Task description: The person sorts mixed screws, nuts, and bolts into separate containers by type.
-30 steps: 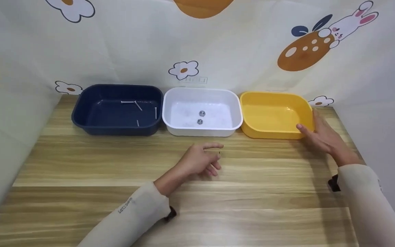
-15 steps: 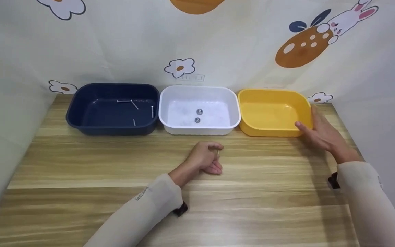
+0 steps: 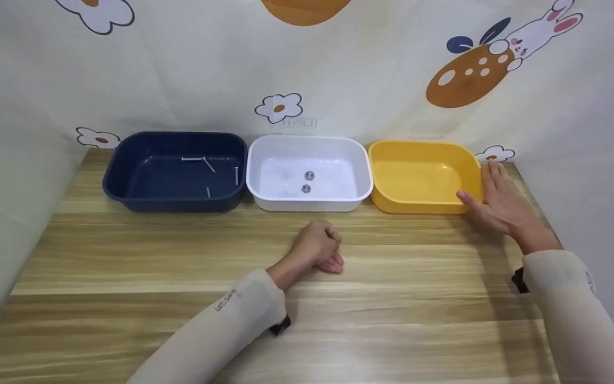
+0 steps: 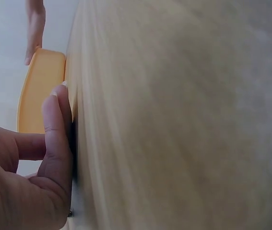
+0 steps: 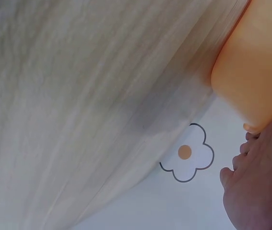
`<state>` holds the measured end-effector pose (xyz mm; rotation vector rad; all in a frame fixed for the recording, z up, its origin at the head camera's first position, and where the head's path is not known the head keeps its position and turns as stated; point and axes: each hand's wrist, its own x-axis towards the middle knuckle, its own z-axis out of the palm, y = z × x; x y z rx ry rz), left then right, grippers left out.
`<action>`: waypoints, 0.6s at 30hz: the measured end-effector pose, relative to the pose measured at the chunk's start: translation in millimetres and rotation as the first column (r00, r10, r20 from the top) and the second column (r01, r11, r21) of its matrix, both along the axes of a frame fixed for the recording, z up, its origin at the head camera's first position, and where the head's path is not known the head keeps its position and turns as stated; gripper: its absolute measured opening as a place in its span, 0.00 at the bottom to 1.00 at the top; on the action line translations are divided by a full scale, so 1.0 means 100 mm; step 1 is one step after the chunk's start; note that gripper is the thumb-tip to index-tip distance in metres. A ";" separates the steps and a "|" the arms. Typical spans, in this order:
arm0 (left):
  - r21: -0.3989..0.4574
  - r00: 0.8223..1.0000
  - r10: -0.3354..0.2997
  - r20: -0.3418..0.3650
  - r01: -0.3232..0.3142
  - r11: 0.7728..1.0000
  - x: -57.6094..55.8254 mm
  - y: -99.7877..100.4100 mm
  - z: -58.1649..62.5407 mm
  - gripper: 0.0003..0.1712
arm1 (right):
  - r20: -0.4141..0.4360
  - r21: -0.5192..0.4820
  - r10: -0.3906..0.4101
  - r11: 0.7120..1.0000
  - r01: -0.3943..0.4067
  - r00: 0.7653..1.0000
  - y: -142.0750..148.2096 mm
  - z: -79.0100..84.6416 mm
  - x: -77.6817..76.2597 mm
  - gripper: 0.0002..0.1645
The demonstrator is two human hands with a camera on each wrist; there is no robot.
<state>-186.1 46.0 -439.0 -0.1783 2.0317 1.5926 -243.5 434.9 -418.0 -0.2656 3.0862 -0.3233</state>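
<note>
My right hand (image 3: pixel 501 208) lies against the right end of a yellow plastic box (image 3: pixel 424 207), its fingers straight along the outer wall. The thumb lies at the front right part of the rim. In the right wrist view, the box (image 5: pixel 255 67) appears just beyond the hand (image 5: pixel 263 177). My left hand (image 3: pixel 317 245) rests on the wooden table in front of a white box (image 3: pixel 309 205), upper finger bent, lower fingers fairly straight. The left wrist view shows these fingers (image 4: pixel 54 139) extended along the tabletop; no held object can be made out.
A dark blue box (image 3: pixel 179 204) at the left contains several screws (image 3: pixel 209 164). Inside the white box are two nuts (image 3: pixel 309 175). The three boxes stand in a row before a patterned cloth (image 3: pixel 205 69) on the wooden table (image 3: pixel 142 256).
My left hand's upper finger, straight a second ago, has bent inward, and the left forearm has shifted slightly right. My right fingers have straightened along the yellow box, which stays in place.
</note>
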 end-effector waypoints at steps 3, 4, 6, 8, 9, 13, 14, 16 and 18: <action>-0.017 1.000 -0.003 -0.013 0.002 1.000 0.01 0.01 0.00 0.06 | 0.001 -0.008 0.001 1.000 -0.001 1.000 0.00 0.00 0.01 0.52; -0.022 1.000 -0.003 -0.016 0.003 1.000 0.02 0.01 0.00 0.06 | 0.000 -0.010 0.003 1.000 -0.003 1.000 0.00 0.00 0.00 0.52; -0.030 1.000 -0.004 -0.020 0.003 1.000 0.02 0.01 0.00 0.07 | 0.000 -0.014 0.005 1.000 -0.005 1.000 0.00 0.00 0.00 0.52; -0.039 1.000 -0.003 -0.022 0.002 0.999 0.03 0.02 0.01 0.08 | 0.004 -0.014 0.006 1.000 -0.005 1.000 0.00 0.00 -0.01 0.52; -0.043 1.000 -0.005 -0.023 0.004 0.999 0.03 0.02 0.00 0.08 | 0.006 -0.015 0.004 1.000 -0.004 1.000 0.00 0.00 -0.01 0.52; -0.050 1.000 -0.007 -0.022 0.006 0.999 0.03 0.02 0.00 0.09 | 0.017 -0.020 -0.002 1.000 0.003 1.000 0.00 0.00 -0.01 0.52; -0.050 1.000 -0.006 -0.019 0.005 0.999 0.02 0.03 -0.01 0.09 | 0.019 -0.020 -0.003 1.000 0.004 1.000 0.00 0.00 -0.01 0.52; -0.049 1.000 -0.006 -0.014 0.006 0.999 0.02 0.03 0.00 0.09 | 0.017 -0.021 -0.002 1.000 0.002 1.000 0.00 0.00 -0.01 0.52; -0.060 1.000 -0.016 -0.021 0.015 0.998 0.02 0.03 0.00 0.11 | 0.013 -0.014 0.005 1.000 -0.004 1.000 0.01 0.01 -0.01 0.52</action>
